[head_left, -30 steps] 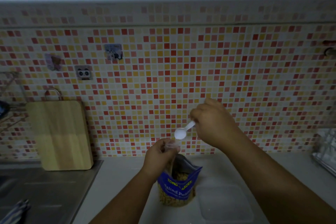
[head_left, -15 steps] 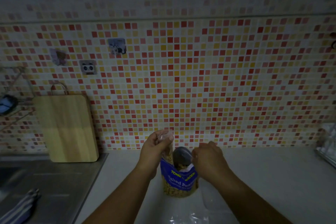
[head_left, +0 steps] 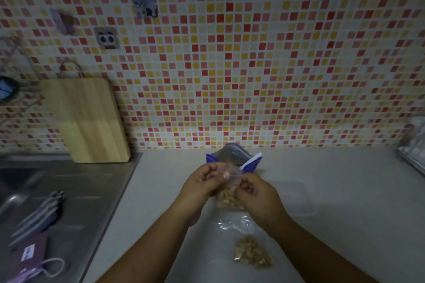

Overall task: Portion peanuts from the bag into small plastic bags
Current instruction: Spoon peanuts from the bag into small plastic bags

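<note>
A small clear plastic bag [head_left: 230,199] with peanuts in its bottom hangs between my hands. My left hand [head_left: 203,182] pinches its top edge on the left, and my right hand [head_left: 255,193] pinches the top edge on the right. Behind them the blue peanut bag [head_left: 232,156] stands open on the counter. The white spoon handle [head_left: 251,161] sticks out of that bag's mouth. A second small bag of peanuts [head_left: 251,251] lies flat on the counter near me.
A clear plastic lid or container [head_left: 296,197] lies right of my hands. A wooden cutting board [head_left: 88,119] leans on the tiled wall at left, by the steel sink [head_left: 57,190] with a striped cloth [head_left: 36,218]. A dish rack [head_left: 414,151] sits at far right.
My right hand put the spoon into the peanut bag and let go. Both hands came toward me with the small bag and now pinch its top. The camera tilted down.
</note>
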### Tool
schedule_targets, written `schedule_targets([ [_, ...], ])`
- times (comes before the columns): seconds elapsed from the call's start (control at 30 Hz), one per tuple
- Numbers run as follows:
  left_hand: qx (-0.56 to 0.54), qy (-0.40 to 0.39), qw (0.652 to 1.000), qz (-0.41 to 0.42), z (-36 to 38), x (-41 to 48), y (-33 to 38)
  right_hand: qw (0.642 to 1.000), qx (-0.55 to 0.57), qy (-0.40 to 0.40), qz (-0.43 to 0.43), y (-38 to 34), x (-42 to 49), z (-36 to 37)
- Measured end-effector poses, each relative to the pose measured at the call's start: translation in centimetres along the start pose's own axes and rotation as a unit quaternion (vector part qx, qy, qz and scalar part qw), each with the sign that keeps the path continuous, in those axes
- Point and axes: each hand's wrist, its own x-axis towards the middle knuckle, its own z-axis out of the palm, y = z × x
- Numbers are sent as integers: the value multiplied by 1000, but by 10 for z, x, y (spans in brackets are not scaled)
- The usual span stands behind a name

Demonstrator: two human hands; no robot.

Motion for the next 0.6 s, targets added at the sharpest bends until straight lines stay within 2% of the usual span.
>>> schedule_targets([
  [0.13,15,29,998,-45,-7,-6,-26,999,20,6,30,23,-12,11],
  [0.3,53,49,991,-116,-14,-1,-63,996,-77,25,39,52,-11,15],
  [0.37,154,75,977,-125,-20,4,-83,993,-98,38,45,60,-8,13],
  [0.4,263,66,955,-120,-24,8,-95,992,-107,41,51,64,-7,12],
  [0.47,483,5,871,-85,-31,14,-114,990,-119,42,62,70,-3,10],
  [0.5,542,-22,837,-76,-34,17,-123,989,-126,43,67,72,-1,9],
  [0.53,569,-37,817,-78,-34,19,-129,988,-130,44,71,75,0,9],
  [0.6,586,-44,805,-79,-36,22,-135,987,-132,42,86,81,3,13],
])
